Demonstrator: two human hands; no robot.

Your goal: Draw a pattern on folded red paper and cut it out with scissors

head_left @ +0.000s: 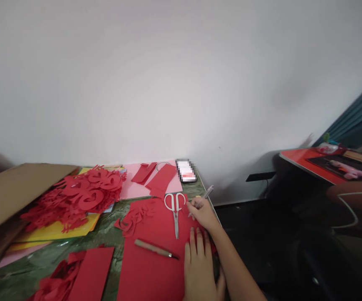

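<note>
My right hand [201,213] holds a clear pen [204,197] in its fingers, just right of white-handled scissors [175,213]. The scissors lie shut on a large red paper sheet [151,267]. My left hand [198,265] rests flat on that sheet, fingers pointing away from me. Left of it lies a craft knife with a wooden handle [156,249]. A small cluster of red paper cut-outs [133,219] sits at the sheet's upper left edge.
A large heap of red cut-outs [74,196] lies beside a cardboard box flap [14,196], over yellow card [55,230]. Pink card [131,186] holds red strips [164,179] and a phone [186,171]. The green marble tabletop [105,238] ends at right. Another person's forearm [353,196] lies beyond, near a red table [306,161].
</note>
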